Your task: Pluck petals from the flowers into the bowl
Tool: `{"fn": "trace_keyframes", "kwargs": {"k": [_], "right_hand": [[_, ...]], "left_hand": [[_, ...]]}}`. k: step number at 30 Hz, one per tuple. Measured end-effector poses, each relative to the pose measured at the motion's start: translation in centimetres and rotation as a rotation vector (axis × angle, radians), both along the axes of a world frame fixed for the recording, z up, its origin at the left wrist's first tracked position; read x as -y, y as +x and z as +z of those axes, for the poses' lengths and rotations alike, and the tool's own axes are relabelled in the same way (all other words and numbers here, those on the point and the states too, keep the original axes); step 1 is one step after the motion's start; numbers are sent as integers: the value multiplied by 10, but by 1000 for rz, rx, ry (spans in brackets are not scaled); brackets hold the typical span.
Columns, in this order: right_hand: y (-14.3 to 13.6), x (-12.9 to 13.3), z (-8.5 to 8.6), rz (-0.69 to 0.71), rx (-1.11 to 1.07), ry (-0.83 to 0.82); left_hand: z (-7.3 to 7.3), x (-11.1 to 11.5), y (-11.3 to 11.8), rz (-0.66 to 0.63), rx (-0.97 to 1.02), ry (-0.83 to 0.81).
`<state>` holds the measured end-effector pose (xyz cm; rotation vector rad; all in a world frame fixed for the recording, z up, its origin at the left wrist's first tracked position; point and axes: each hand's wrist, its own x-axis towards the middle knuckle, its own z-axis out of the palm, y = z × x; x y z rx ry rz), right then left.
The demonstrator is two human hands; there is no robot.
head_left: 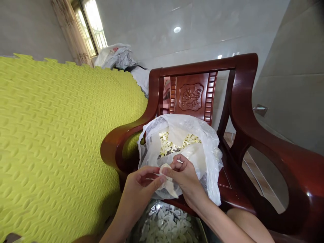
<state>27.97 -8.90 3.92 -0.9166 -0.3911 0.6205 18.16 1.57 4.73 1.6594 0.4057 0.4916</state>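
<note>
My left hand [144, 185] and my right hand [186, 177] meet over the front of an open white plastic bag [212, 168]. Between them is a thin, pale cream petal-shaped piece [165, 167], with a tapering end hanging below the fingers. My right thumb and fingers pinch it from the right. The left thumb and forefinger close on its left edge. Inside the bag lie many small yellow-green and white petal-like pieces [165, 143]. Below my hands, a shiny basin [202, 233] holds a heap of whitish, translucent petal-like pieces [169, 222].
The bag sits on a dark red carved wooden armchair [240, 158]. A large yellow foam mat [63, 135] rises on the left against the armrest. Behind it are crumpled plastic bags [116, 55]. A cable [255, 177] runs on the floor at right.
</note>
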Motion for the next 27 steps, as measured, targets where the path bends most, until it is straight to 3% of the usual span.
{"fn": "trace_keyframes", "kwargs": {"k": [4,6,9,14,16,18,19,21,25,27], "right_hand": [[3,2,1,191,-41,-15],[4,3,0,197,-62,-21],[8,1,-4,106,-115,-9],[29,-3,-17,-124,-353,50],[41,1,-19,-224,-390,47],[50,7,-18,-279,-337,26],[51,10,-17,-272,-288,10],[48,15,-15,-229,-179,-25],[26,19,-13,-139,-88,-28],[17,18,-13,-102,-95,-32]], "left_hand": [[-1,-2,-1,139,130,-97],[0,-4,-2,265,231,-184],[3,-5,-2,451,354,-277],[14,0,1,509,481,-374],[20,-8,-2,656,565,-285],[23,-19,-7,780,602,-87],[23,-25,-9,773,582,-11],[18,-33,-11,637,443,47],[5,-24,-7,180,13,104],[3,-14,-4,19,-114,190]]}}
